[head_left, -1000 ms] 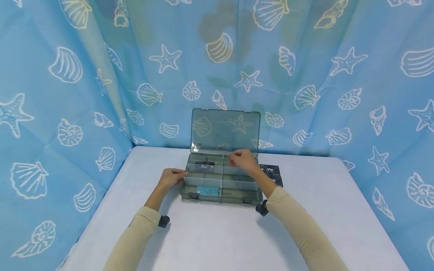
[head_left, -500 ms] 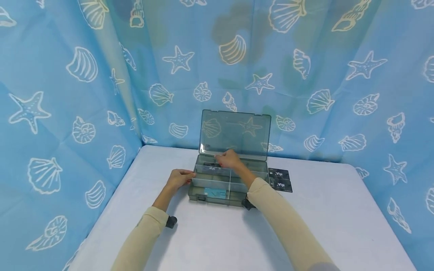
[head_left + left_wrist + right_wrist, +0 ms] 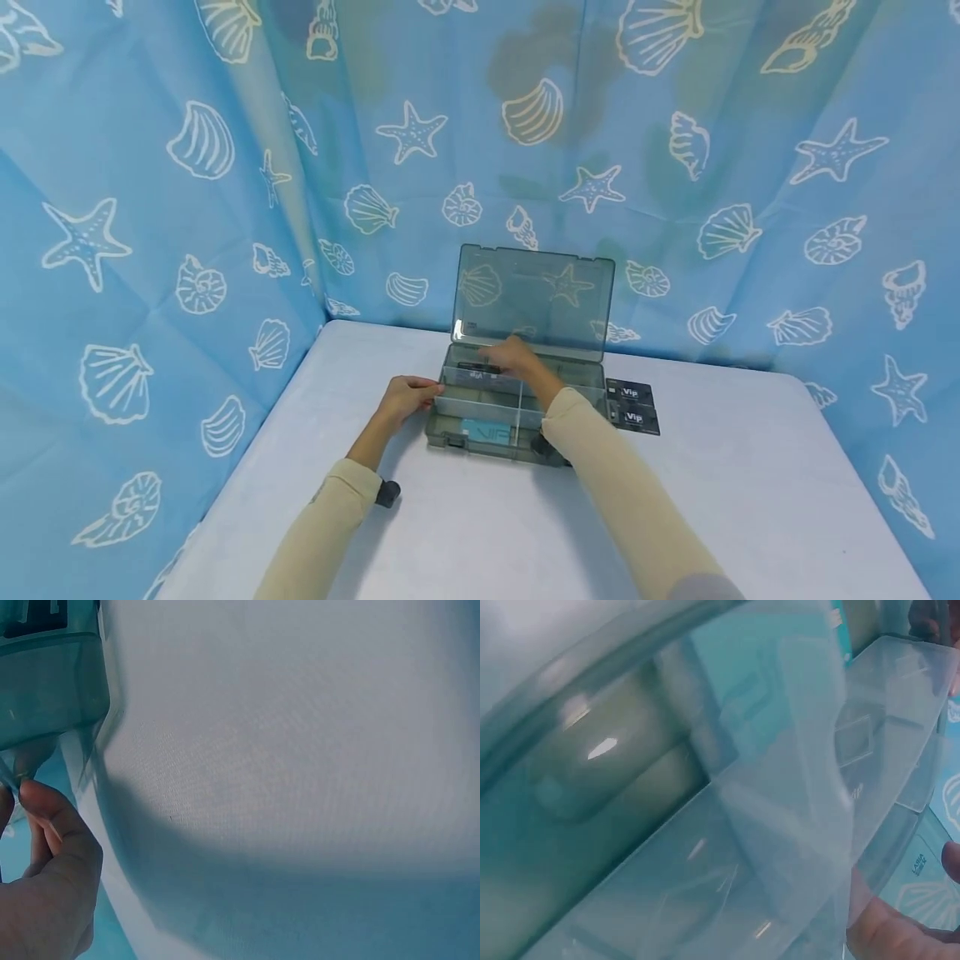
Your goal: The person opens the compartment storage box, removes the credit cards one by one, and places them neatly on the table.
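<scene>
A smoky, translucent divided box [image 3: 442, 437] stands on the table, its lid [image 3: 532, 292] raised at the back. My left hand [image 3: 405, 398] pinches the box's left edge; in the left wrist view, thumb and forefinger [image 3: 49, 799] meet at its clear plastic. My right hand [image 3: 512, 357] reaches into the back left compartment, its fingertips at a black card [image 3: 478, 372] marked "Vip". Whether they grip that card is hidden. In the right wrist view, part of the right hand [image 3: 900, 930] shows beyond a clear divider [image 3: 780, 862]. A teal card [image 3: 486, 431] lies in the front left compartment.
Two more black cards [image 3: 632, 404] lie on the table against the box's right side. A white cloth covers the table [image 3: 480, 533]. Blue curtain [image 3: 360, 125] with shell and starfish prints hangs behind the lid and along the left side.
My right hand has moved left from over the back right compartment to the black card in the back left one. My left hand stays at the box's edge. The head view has shifted.
</scene>
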Available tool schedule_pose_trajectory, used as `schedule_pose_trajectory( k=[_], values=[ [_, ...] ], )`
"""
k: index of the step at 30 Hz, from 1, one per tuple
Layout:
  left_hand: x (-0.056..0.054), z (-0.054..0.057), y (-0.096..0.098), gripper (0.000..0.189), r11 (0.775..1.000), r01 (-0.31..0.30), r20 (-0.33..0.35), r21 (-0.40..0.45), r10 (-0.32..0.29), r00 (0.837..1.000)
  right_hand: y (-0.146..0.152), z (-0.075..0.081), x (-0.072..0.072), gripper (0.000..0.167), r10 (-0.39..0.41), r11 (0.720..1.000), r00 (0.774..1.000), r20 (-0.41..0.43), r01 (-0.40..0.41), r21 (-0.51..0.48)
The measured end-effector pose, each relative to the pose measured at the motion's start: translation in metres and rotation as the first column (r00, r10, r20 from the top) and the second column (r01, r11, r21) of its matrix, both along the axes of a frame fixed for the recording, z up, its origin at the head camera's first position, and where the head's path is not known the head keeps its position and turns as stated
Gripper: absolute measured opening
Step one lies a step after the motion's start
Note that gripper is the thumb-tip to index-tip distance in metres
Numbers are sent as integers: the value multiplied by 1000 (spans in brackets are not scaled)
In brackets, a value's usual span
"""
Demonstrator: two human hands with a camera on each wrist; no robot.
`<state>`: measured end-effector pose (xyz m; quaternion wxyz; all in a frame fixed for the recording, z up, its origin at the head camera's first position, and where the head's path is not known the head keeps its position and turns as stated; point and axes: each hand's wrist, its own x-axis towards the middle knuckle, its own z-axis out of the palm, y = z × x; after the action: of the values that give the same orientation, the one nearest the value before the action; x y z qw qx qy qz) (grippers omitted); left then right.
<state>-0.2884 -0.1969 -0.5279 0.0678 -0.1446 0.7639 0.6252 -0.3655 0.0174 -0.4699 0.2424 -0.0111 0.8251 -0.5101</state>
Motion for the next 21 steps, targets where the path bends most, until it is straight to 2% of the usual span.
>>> schedule_pose_trajectory(
  k=[4, 8, 10, 16, 18, 21],
  values=[
    [0, -1, 2, 27, 1000, -12, -6, -8, 11, 1000, -1, -2, 1, 85, -60, 988, 995, 76, 70, -135],
    [0, 0, 3, 26, 1000, -15, 0, -5, 15, 1000, -2, -4, -2, 76, -98, 969, 985, 142, 127, -211],
    [0, 1, 3, 26, 1000, -12, 2, -8, 12, 1000, -2, -5, -3, 69, -109, 963, 980, 164, 145, -226],
    [2, 1, 2, 27, 1000, -6, 18, -25, 6, 1000, -1, -9, -6, 70, -156, 937, 961, 228, 217, -272],
    [2, 1, 2, 27, 1000, -8, 23, -23, 9, 1000, -2, -9, -6, 69, -154, 942, 962, 225, 212, -262],
    [2, 0, 3, 27, 1000, -14, 8, -17, 14, 1000, -2, -8, -5, 68, -119, 967, 976, 182, 156, -201]
  ],
)
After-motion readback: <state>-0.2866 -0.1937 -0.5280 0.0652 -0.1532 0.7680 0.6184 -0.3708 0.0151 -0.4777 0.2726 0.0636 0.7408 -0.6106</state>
